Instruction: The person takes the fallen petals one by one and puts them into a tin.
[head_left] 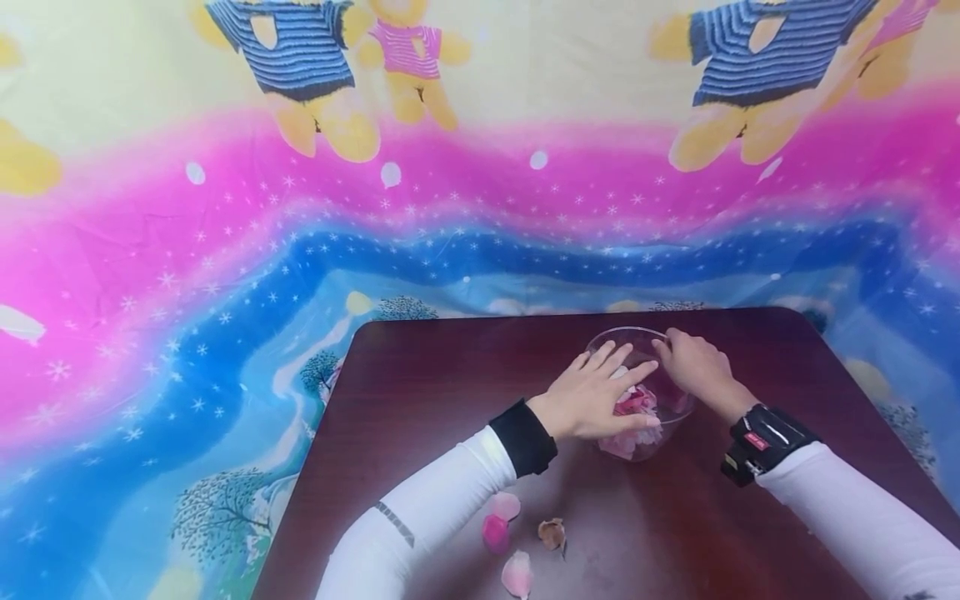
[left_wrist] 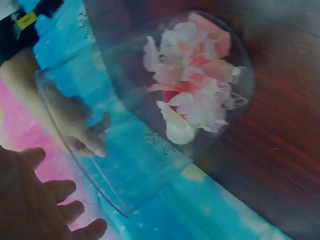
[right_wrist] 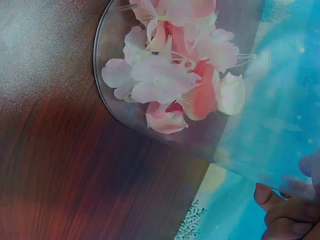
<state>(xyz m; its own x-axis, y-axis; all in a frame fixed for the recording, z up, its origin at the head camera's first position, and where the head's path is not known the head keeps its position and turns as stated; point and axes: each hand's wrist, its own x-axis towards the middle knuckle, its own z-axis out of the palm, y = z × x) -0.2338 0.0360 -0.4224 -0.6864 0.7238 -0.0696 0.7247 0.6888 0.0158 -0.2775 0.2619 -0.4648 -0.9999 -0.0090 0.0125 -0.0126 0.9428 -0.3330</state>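
A clear glass bowl (head_left: 632, 329) stands toward the right back of the table, with pink, white and red flower petals (head_left: 636, 403) heaped at its bottom. My right hand (head_left: 699, 368) grips the rim on the right, thumb inside and fingers outside. Over the near left of the opening hovers my left hand (head_left: 592, 398), its fingers spread and holding nothing. In the left wrist view that hand (left_wrist: 30, 197) stays apart from the bowl's edge. Through the glass in the right wrist view, white blossoms (right_wrist: 155, 77) lie among pink petals; fingers (right_wrist: 290, 215) of the right hand touch the rim.
On the dark wooden table (head_left: 420, 375), nearer me, lie a pale pink petal (head_left: 506, 505), a magenta petal (head_left: 495, 533), another light pink petal (head_left: 517, 574) and a brown dried piece (head_left: 552, 534). A patterned cloth (head_left: 480, 183) hangs behind the table's back edge.
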